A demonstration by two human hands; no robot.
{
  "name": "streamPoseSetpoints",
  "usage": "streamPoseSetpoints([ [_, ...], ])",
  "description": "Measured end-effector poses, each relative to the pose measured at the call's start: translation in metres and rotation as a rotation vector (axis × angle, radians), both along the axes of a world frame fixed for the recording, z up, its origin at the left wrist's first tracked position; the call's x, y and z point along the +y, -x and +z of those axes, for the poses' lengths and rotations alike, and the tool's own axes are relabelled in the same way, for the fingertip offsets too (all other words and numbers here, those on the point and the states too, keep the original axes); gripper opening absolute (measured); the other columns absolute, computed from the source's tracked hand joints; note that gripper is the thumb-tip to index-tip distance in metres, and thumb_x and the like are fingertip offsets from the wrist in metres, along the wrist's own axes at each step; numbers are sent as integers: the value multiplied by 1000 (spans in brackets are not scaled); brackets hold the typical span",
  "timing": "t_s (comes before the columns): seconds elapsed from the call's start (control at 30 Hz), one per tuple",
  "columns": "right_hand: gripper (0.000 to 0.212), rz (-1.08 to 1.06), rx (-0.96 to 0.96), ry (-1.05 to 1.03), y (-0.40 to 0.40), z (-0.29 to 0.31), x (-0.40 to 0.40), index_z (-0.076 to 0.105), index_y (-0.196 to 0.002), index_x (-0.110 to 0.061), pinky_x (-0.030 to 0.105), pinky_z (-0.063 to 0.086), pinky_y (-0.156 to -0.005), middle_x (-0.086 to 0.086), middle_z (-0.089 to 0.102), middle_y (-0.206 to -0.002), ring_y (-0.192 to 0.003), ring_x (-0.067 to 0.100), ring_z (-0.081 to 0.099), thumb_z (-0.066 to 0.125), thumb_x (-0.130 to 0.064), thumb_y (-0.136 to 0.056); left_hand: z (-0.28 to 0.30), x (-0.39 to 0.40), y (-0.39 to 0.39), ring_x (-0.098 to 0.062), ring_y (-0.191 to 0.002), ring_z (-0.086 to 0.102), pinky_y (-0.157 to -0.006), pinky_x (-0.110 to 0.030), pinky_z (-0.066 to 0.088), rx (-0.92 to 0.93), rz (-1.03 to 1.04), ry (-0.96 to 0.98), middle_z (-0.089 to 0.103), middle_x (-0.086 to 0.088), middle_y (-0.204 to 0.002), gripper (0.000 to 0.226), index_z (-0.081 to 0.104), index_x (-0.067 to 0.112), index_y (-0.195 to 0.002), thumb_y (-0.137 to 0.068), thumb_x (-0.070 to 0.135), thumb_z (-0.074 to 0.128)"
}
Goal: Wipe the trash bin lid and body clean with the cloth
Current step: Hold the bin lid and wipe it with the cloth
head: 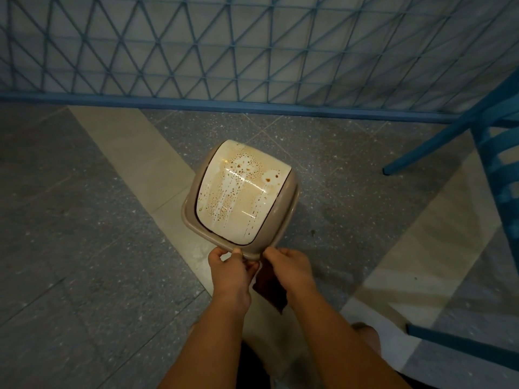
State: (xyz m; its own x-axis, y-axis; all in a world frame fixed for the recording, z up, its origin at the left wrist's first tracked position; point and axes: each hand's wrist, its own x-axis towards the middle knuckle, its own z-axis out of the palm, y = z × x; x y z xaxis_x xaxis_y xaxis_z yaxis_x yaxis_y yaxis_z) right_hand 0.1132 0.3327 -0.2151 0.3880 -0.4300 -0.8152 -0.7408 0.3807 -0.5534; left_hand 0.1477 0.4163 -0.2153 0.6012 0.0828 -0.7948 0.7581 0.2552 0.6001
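While I stand over the trash bin (254,220), it sits on the grey speckled floor (84,248) in front of me, partly across a pale tile strip (134,153) that runs diagonally under it. Its cream swing lid (241,189) faces up at me, set inside a taupe rim, and it is covered with brown spatter: a cluster of droplets near the far end and long runs streaking down toward the near edge. A thin line of reflected light crosses the lid.

My left hand (229,272) is closed on the near corner of the bin's rim, thumb on top and fingers curled under it. My right hand (290,269) is just beside it, touching the same corner, fingers pinched narrow around the dark brown cloth (269,287), which hangs down between my wrists. The cloth is not on the lid; it dangles below the rim, near my forearms.

Beyond the bin, a blue lattice fence (252,51) stands on a blue base rail along the floor's far side. To my right, blue chair legs (449,136) and slats reach into view, well apart from the bin. My bare toes (365,332) show at the bottom, near the right forearm.
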Motion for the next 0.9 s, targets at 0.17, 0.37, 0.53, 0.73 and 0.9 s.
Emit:
streamPoseSetpoints([
  [0.17, 16, -64, -26, 88, -21, 2, -39, 64, -70, -12, 34, 52, -68, 14, 69, -82, -75, 22, 61, 67, -26, -77, -3, 1, -5, -25, -90, 62, -75, -32, 54, -5, -37, -25, 62, -14, -94, 20, 42, 22, -114, -99, 9, 46],
  [0.37, 20, -154, -61, 124, -62, 5, -82, 61, -75, -9, 48, 51, -89, 19, 66, -99, -96, 33, 62, 66, -28, -79, -8, 2, -4, -24, -84, 61, -76, -33, 55, 11, -57, -27, 60, -12, -85, 18, 44, 20, -115, -99, 11, 45],
  [0.53, 27, -223, -48, 80, -40, 1, -51, 66, -88, -1, 43, 52, -83, 20, 66, -95, -94, 33, 62, 64, -27, -81, -7, -4, 2, -27, -89, 61, -74, -31, 55, 10, -24, -22, 61, -15, -90, 20, 44, 19, -117, -99, 11, 46],
  [0.73, 14, -174, -26, 13, 5, -4, -2, 69, -79, -10, 29, 49, -65, 9, 68, -80, -74, 20, 61, 64, -23, -82, -10, -7, 7, -30, -91, 64, -85, -41, 54, 33, -23, -17, 66, -15, -95, 23, 47, 22, -118, -97, 12, 50],
  [0.9, 15, -74, -12, 65, 23, -5, -4, 72, -83, -10, 27, 49, -63, 8, 70, -80, -73, 18, 62, 66, -24, -82, -11, -9, 17, -31, -95, 65, -67, -30, 48, 76, -20, -22, 67, -18, -100, 22, 49, 14, -116, -95, 8, 50],
])
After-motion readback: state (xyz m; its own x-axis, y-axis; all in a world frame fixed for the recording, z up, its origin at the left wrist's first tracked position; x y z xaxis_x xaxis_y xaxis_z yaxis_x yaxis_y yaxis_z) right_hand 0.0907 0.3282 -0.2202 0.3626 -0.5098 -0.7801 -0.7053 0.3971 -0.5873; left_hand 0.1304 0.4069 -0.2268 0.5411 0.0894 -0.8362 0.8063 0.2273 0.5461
